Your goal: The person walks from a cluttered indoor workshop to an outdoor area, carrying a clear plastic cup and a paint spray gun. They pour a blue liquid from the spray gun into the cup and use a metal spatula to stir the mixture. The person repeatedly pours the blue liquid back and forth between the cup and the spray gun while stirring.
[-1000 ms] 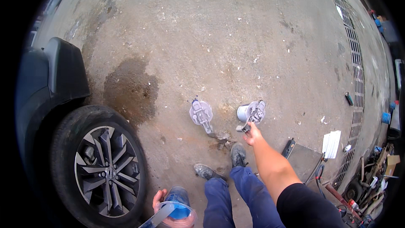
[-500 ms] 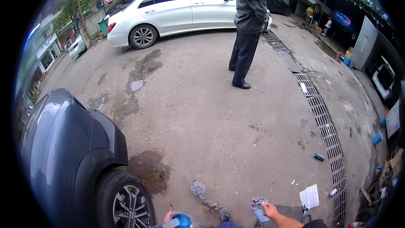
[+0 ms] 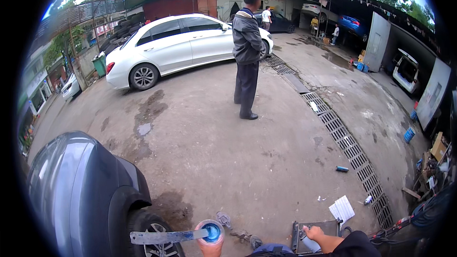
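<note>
At the lower edge, my left hand [image 3: 209,249] appears wrapped round a cup of blue paint [image 3: 213,232]; its fingers are partly hidden. A flat, paint-smeared metal stirring blade [image 3: 164,237] reaches from the cup out to the left, in front of the dark car's wheel. My right hand [image 3: 314,233] is closed at the top of a pale grey cup [image 3: 312,245]. Both are over a dark, flat, framed stand [image 3: 328,227] low at the right. What sits on the cup's top is mostly covered by my fingers.
A dark grey car [image 3: 81,185] stands close at left. A person [image 3: 247,57] stands ahead, before a white car [image 3: 185,43]. A drain grate [image 3: 350,147] runs along the right. Paper sheets [image 3: 342,210], a can [image 3: 342,168] and a grey rag-like piece [image 3: 223,219] lie on the ground.
The view has tilted up and turned right. The paint cup and blade have come up further into view. My right hand has brought the grey cup over to the dark stand.
</note>
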The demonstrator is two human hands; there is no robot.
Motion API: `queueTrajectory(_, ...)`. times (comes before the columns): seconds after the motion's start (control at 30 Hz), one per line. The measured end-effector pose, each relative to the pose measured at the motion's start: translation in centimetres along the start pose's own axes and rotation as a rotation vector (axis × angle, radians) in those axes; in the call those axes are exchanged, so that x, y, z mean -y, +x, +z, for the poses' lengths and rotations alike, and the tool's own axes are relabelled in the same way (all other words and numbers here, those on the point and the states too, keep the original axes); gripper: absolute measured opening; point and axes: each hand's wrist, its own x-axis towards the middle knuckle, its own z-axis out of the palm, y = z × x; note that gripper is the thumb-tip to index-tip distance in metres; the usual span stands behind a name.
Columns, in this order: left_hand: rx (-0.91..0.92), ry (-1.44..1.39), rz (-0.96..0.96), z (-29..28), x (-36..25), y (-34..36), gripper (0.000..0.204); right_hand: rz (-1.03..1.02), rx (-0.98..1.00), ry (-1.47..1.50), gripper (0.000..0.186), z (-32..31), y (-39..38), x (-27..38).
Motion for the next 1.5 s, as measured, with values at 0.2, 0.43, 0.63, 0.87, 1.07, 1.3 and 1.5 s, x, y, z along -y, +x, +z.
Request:
queueTrajectory(0.2,0.009,-0.13,-0.062,-1.7,0.0,0.2,0.08,-0.025,0.002,-0.093,0.073,1.7,-3.6,-0.7)
queueTrajectory(0.43,0.052,-0.171,-0.079,-2.4,1.0,0.3,0.082,0.04,-0.099,-0.059,0.071,1.9,-7.7,0.3)
queueTrajectory(0.63,0.013,-0.179,-0.031,-3.1,0.7,1.5,0.083,-0.02,-0.121,-0.081,0.07,-0.9,-10.2,3.8)
queueTrajectory(0.87,0.017,-0.177,0.017,-1.2,1.0,1.7,0.083,-0.013,-0.125,-0.133,0.071,-3.2,-9.3,4.3)
queueTrajectory(1.07,0.092,-0.23,0.015,-0.4,-0.3,1.8,0.085,0.011,-0.047,-0.226,0.075,-4.6,-8.6,4.4)
queueTrajectory(1.3,0.116,-0.252,-0.02,0.5,-1.2,1.6,0.085,-0.042,-0.052,-0.29,0.075,-5.6,-7.7,4.3)
queueTrajectory(1.5,0.178,-0.18,0.034,0.3,-2.5,1.9,0.082,-0.168,-0.112,-0.296,0.071,-9.0,-6.9,6.2)
